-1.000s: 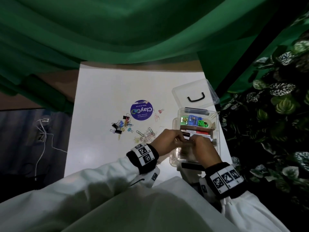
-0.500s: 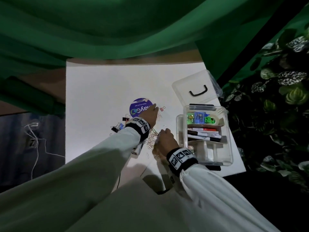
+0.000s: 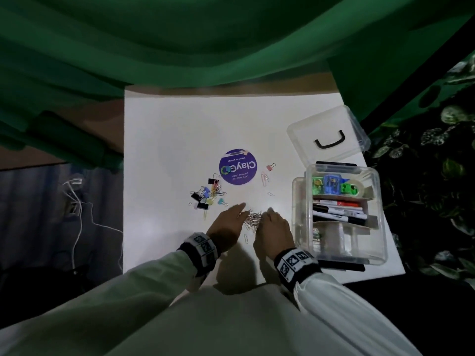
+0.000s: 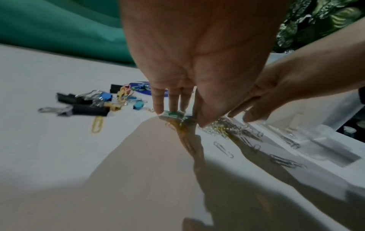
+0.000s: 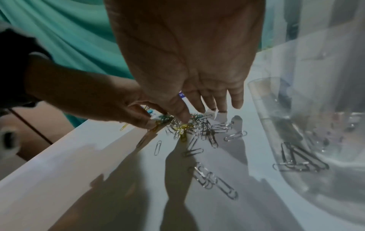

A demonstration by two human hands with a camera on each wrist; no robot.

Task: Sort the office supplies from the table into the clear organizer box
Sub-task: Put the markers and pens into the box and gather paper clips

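A heap of silver and coloured paper clips (image 3: pixel 254 219) lies on the white table (image 3: pixel 180 129), left of the clear organizer box (image 3: pixel 299 217). My left hand (image 3: pixel 240 210) touches the heap's left side with straight fingers (image 4: pixel 159 101), some clips under their tips. My right hand (image 3: pixel 268 214) flanks the right side, with its thumb tip (image 5: pixel 182 118) on the heap (image 5: pixel 195 126) and its fingers spread. Single clips (image 5: pixel 215 182) lie scattered nearer me. The box holds markers (image 3: pixel 339 213), tape and small coloured items; a few paper clips (image 5: pixel 300 162) show through its wall.
A cluster of binder clips (image 3: pixel 207 195) lies left of the heap, with a yellow paper clip (image 4: pixel 96 125) beside it. Behind are a purple round sticker (image 3: pixel 237 167), a pink binder clip (image 3: pixel 270 167) and pink paper clips (image 3: pixel 264 177). The box's lid (image 3: pixel 329 134) lies behind the box. Green cloth hangs at the back.
Both hands left the box and came to the paper clip heap. The left hand then drew back from the purple sticker to the heap's left side.
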